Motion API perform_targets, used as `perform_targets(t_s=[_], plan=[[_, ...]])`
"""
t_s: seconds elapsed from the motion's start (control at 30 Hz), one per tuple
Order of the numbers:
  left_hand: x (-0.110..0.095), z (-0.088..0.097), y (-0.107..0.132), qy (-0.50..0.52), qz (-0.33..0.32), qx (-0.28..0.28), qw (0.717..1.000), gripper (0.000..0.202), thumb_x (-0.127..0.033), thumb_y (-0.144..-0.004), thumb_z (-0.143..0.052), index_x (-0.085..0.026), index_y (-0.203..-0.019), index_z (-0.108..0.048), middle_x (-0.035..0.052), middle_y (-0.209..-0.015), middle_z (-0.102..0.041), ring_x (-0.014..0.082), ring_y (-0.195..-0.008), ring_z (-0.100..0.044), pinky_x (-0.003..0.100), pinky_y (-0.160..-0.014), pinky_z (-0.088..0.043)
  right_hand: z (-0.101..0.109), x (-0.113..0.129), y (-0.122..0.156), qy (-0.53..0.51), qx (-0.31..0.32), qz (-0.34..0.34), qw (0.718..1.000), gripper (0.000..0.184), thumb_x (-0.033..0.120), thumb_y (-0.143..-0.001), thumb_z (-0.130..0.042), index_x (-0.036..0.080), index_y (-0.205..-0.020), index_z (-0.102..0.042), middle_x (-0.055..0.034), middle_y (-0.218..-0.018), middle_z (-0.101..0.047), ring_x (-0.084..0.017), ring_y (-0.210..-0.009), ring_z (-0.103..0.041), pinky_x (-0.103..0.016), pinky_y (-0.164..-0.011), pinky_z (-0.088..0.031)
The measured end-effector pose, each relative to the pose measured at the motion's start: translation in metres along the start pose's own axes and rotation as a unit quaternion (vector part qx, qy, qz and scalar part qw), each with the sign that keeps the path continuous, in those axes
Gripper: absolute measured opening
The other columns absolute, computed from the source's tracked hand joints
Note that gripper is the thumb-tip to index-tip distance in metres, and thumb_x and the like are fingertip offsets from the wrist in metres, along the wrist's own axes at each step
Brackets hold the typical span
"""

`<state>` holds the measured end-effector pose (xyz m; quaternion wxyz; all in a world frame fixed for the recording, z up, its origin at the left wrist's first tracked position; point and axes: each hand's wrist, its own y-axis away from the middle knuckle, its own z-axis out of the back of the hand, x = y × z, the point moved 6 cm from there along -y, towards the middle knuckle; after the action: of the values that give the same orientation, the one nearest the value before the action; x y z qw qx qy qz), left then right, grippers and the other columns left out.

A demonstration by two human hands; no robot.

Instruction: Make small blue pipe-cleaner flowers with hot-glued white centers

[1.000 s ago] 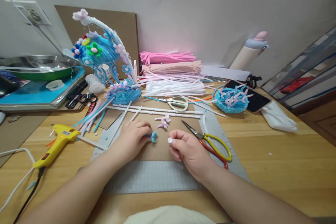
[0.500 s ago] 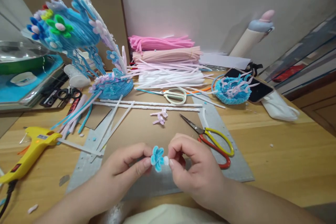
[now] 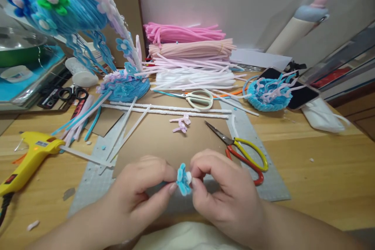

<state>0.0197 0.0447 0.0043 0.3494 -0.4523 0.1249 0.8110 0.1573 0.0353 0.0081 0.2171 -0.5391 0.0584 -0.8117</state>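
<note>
Over the front of the brown cardboard [image 3: 152,140], my left hand [image 3: 146,191] pinches a small blue pipe-cleaner flower [image 3: 182,181] from its left side, at the back of the petals. My right hand [image 3: 222,187] grips a white fuzzy piece [image 3: 189,177] between thumb and forefinger, at the flower's centre. Whether the white piece is joined to the flower I cannot tell. Two small lilac pipe-cleaner pieces [image 3: 181,125] lie on the cardboard beyond my hands. Red-and-yellow-handled scissors [image 3: 243,148] rest beside my right hand.
A yellow glue gun [image 3: 32,156] with a glue stick lies at the left. Cream-handled scissors [image 3: 200,99], bundled pink pipe cleaners [image 3: 184,33] and a blue fuzzy basket [image 3: 269,93] lie farther back. A tall blue flower-covered model [image 3: 76,11] stands at the back left.
The blue flower has turned so its petals show more side-on, and the white piece now sits closer against its centre. My view has tilted slightly downward.
</note>
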Motion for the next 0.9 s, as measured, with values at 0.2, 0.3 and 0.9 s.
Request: perform_targets(t_s=[0.2, 0.3, 0.9], plan=[[-0.0028, 0.0012, -0.0004, -0.003, -0.016, -0.012, 1.0, 0.014, -0.008, -0.084, -0.048, -0.017, -0.085, -0.058, 0.0013, -0.07, -0.06, 0.0128, -0.064, -0.053, 0.025, -0.06, -0.038, -0.0024, 0.0013, 0.0017, 0.024, 0.018, 0.039, 0.999, 0.016, 0.004, -0.076, -0.05, 0.019, -0.081, -0.047, 0.0007, -0.076, -0.053, -0.01, -0.072, -0.05, -0.021, -0.066, -0.042], [-0.0036, 0.002, 0.0, -0.006, -0.019, -0.014, 1.0, 0.014, -0.008, -0.083, -0.048, -0.017, -0.085, -0.058, 0.0016, -0.07, -0.061, 0.013, -0.064, -0.053, 0.025, -0.06, -0.038, -0.0031, 0.0012, 0.0023, 0.036, 0.019, 0.045, 0.998, 0.015, 0.005, -0.077, -0.05, 0.019, -0.081, -0.047, 0.0008, -0.077, -0.053, -0.01, -0.072, -0.05, -0.021, -0.066, -0.041], [-0.0038, 0.0016, -0.0006, -0.026, -0.012, -0.005, 1.0, 0.015, -0.008, -0.084, -0.046, -0.018, -0.083, -0.057, 0.0008, -0.068, -0.06, 0.0132, -0.063, -0.053, 0.025, -0.06, -0.038, -0.0079, 0.0025, 0.0023, 0.051, 0.052, 0.056, 0.996, 0.012, 0.008, -0.08, -0.047, 0.02, -0.08, -0.049, 0.0001, -0.074, -0.051, -0.012, -0.069, -0.049, -0.023, -0.062, -0.041]])
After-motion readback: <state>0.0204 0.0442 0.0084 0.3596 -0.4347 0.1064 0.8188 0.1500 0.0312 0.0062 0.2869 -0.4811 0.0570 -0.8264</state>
